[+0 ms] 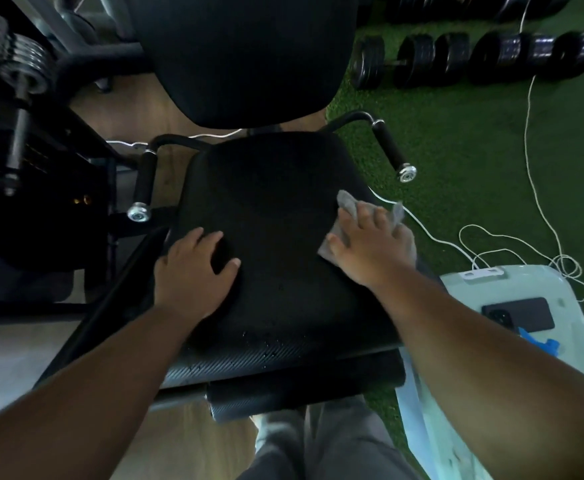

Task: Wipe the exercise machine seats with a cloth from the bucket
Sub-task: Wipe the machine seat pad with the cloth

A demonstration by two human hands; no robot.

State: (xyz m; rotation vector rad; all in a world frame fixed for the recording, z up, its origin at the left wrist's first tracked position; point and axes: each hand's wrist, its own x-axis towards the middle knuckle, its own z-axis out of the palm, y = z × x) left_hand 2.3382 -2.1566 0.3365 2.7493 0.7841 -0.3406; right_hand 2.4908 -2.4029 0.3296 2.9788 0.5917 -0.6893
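Head view, looking down at a black seat (276, 216) of an exercise machine.

Pressing flat on the right edge of the seat: the right hand (373, 244), fingers spread out straight, on top of a gray cloth (347, 209). Peeking out past the fingertips and beside the thumb, bits of the cloth, all crumpled. Not squeezing the cloth, just pushing it down against the seat.

Resting on the left part of the seat: the left hand (190, 268), fingers loose and a little spread, holding nothing, thumb pointing toward the middle.

Shining on the near edge of the seat, a few small water drops.

Standing up behind the seat, a black back pad (249, 53). Sticking out on each side of the seat, two black handles with shiny silver ends, the left handle (143, 183) and the right handle (392, 150).

Sitting low at the right, just beside the seat, a pale green tub (526, 285) that might be the bucket; hard to tell. Lying on its top, a dark phone (517, 318) and something blue (540, 342).

Lying on the green floor far back, a row of black dumbbells (474, 60). Snaking across the green floor, a thin white cord (529, 140).

Showing at the far left, silver weight plates (24, 64) on the machine.
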